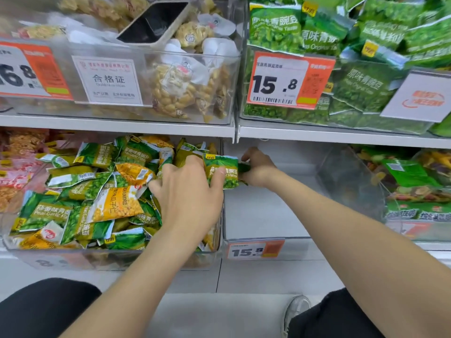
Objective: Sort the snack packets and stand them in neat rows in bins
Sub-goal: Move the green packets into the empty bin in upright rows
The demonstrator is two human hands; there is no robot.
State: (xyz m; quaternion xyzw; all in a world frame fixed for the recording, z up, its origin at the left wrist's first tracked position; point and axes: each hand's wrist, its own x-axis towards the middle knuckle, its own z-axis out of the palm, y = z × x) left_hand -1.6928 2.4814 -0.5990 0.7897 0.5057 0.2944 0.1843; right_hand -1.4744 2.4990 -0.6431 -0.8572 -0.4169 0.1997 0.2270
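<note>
Green pea packet: held upright over the divide between the mixed bin and the clear bin on the lower shelf.
Left hand: grip closed round the packet, thumb on its face.
Right hand: grip narrow, pinching a green edge at the packet's right side.

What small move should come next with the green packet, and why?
Probably move the green packet rightward into the clear bin and stand it upright. The left hand grips it above the mixed pile, the right hand pinches a green edge beside it, and that bin has free room.
</note>
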